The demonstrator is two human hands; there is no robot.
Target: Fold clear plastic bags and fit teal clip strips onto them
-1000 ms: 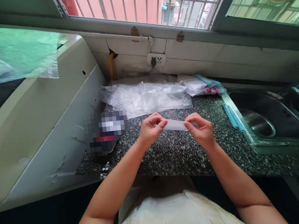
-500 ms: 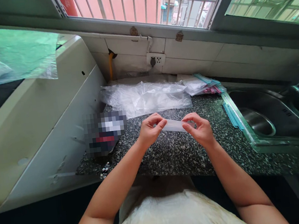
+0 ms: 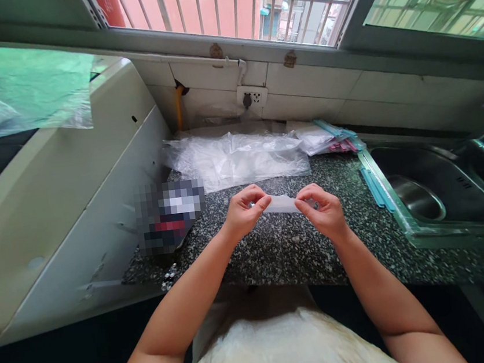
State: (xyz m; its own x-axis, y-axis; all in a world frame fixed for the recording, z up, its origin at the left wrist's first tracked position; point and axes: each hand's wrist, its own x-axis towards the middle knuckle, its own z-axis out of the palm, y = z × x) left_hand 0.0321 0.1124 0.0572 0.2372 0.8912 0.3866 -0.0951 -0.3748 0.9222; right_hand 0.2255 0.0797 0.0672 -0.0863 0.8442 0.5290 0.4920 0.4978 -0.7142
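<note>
Between my hands a small strip of whitish, translucent plastic [image 3: 283, 203] is stretched above the dark speckled counter [image 3: 276, 247]. My left hand [image 3: 247, 209] pinches its left end between thumb and forefinger. At the other end, my right hand [image 3: 321, 208] pinches it the same way. The strip's ends are partly hidden by my fingers, and I cannot tell whether it is a bag or a film. Just beyond the hands, clear plastic bags [image 3: 239, 158] lie spread on the counter.
Blue and pink plastic strips [image 3: 342, 138] lie on bags at the back right. More blue strips [image 3: 377, 189] rest beside the metal sink [image 3: 447, 181]. A blurred-out dark object [image 3: 173, 215] is at left, by the white appliance [image 3: 96, 204]. A wall socket [image 3: 252, 96] holds a plug.
The strip's upper edge has gone from nearly straight to uneven and bunched near my right fingers. Both hands stay almost in place.
</note>
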